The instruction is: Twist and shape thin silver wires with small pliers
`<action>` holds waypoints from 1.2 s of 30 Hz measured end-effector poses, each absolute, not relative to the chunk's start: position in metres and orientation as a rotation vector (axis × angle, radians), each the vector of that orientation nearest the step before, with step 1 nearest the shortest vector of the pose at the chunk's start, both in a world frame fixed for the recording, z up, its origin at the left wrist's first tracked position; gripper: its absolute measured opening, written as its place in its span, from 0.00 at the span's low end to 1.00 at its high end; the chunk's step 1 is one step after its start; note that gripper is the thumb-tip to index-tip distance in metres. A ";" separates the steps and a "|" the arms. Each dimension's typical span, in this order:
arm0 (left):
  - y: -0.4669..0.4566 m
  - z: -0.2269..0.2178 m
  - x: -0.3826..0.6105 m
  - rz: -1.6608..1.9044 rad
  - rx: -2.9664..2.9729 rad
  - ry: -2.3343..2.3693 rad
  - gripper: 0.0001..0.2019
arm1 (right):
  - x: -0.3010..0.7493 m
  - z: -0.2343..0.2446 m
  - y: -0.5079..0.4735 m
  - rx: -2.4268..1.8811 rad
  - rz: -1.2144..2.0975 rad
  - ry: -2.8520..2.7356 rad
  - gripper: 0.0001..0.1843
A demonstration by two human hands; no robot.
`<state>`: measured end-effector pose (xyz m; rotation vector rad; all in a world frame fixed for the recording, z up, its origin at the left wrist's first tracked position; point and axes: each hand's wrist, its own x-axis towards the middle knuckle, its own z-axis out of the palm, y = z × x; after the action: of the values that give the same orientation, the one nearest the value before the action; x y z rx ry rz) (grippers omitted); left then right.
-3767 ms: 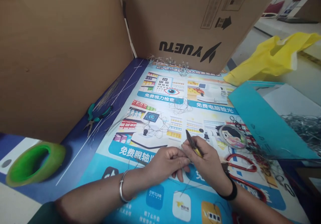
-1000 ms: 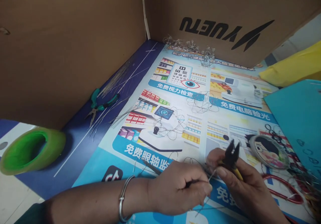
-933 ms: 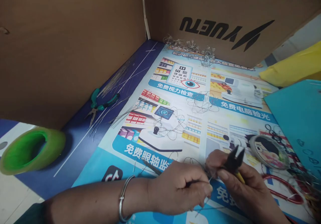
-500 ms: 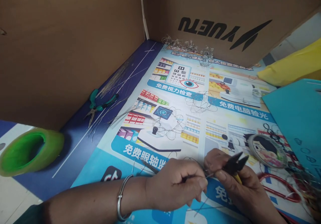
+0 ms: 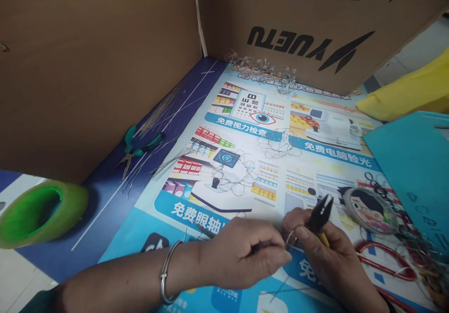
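Note:
My left hand [image 5: 242, 254] is closed in a pinch on a thin metal wire [image 5: 289, 239] low in the middle of the view; a silver bangle sits on its wrist. Right beside it, my right hand [image 5: 326, 257] grips small pliers [image 5: 321, 214] with black jaws and yellow handles, the jaws pointing up and slightly apart. The two hands nearly touch where the wire bends into a small loop. Both rest over a colourful printed poster [image 5: 266, 163] that covers the table.
Two bent wire flower shapes [image 5: 233, 175] [image 5: 278, 144] lie on the poster. Teal-handled pliers [image 5: 138, 147] and straight wires lie at the left by a cardboard wall [image 5: 87, 69]. A green tape roll [image 5: 38, 212] sits far left. A teal folder [image 5: 417, 163], red scissors [image 5: 389, 261] and yellow bag are right.
The pliers' jaws swung from pointing right back to upright, and the wire now curls in a loop between my hands. My view shifted slightly.

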<state>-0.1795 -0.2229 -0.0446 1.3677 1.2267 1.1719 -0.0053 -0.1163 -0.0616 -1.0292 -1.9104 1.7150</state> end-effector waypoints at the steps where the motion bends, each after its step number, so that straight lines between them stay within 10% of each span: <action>1: -0.222 -0.045 -0.183 1.177 1.470 1.270 0.11 | -0.005 -0.064 -0.117 -1.035 1.729 -1.883 0.12; 11: -0.214 -0.060 -0.242 0.849 2.177 2.049 0.09 | -0.009 -0.077 -0.116 -0.903 1.962 -1.702 0.10; 36: -0.211 -0.068 -0.256 0.470 2.339 2.000 0.16 | -0.011 -0.079 -0.115 -0.920 1.964 -1.709 0.10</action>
<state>-0.2561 -0.2108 -0.0681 2.3393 1.9999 0.4697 -0.0107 -0.1146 -0.0785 -0.9201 -1.7089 1.9642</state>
